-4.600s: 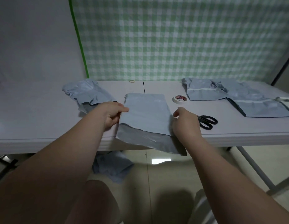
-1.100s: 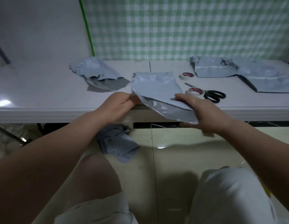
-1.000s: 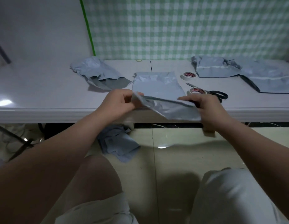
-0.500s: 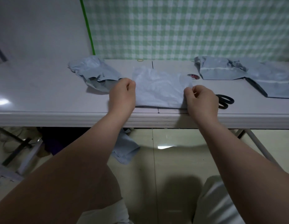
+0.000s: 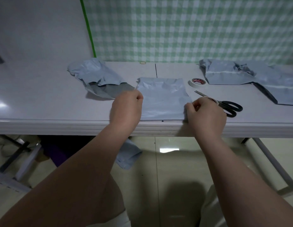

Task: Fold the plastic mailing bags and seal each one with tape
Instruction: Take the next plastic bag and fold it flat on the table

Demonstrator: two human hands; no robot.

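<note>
The folded grey mailing bag [image 5: 162, 102] lay flat at the white table's [image 5: 44, 102] near edge, its sides pinched by the left hand [image 5: 126, 108] and right hand [image 5: 206, 113] (fingers curled shut) — a second tape roll [image 5: 212, 100] half hidden behind the right hand, checked green cloth [image 5: 191, 28] behind.

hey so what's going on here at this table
A person is folding a grey plastic mailing bag at the near edge of a white table. The left hand and right hand pinch the bag's two sides, holding it flat. No tape is on it yet. A tape roll and black scissors lie just to the right. More bags sit crumpled at the left and stacked at the far right, and one lies on the floor.
</note>
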